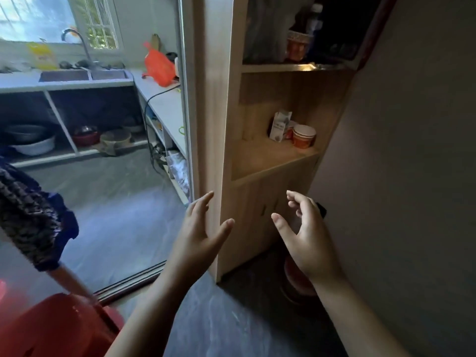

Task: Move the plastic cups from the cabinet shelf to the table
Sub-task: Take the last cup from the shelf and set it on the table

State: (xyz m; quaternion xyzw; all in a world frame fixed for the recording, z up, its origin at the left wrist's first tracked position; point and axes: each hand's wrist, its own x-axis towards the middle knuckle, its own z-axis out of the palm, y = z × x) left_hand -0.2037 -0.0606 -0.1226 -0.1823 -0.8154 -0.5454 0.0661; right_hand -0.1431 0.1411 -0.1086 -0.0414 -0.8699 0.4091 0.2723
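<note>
Orange-and-white cups [304,136] stand at the back right of the middle shelf [260,161] of a light wooden cabinet. A second cup [290,129] peeks out just behind, beside a small white carton [280,126]. My left hand [201,235] is raised in front of the cabinet's left edge, below the shelf, fingers spread and empty. To its right, my right hand [306,233] hovers before the cabinet's lower doors, fingers curled apart, holding nothing. Both hands are well short of the cups.
The upper shelf [296,67] holds a bottle, a jar and dark bags. A grey wall [412,150] closes the right side. Left, through a sliding door frame [186,99], is a kitchen counter with a sink. A red stool [59,328] and another person's sleeve [31,215] are at lower left.
</note>
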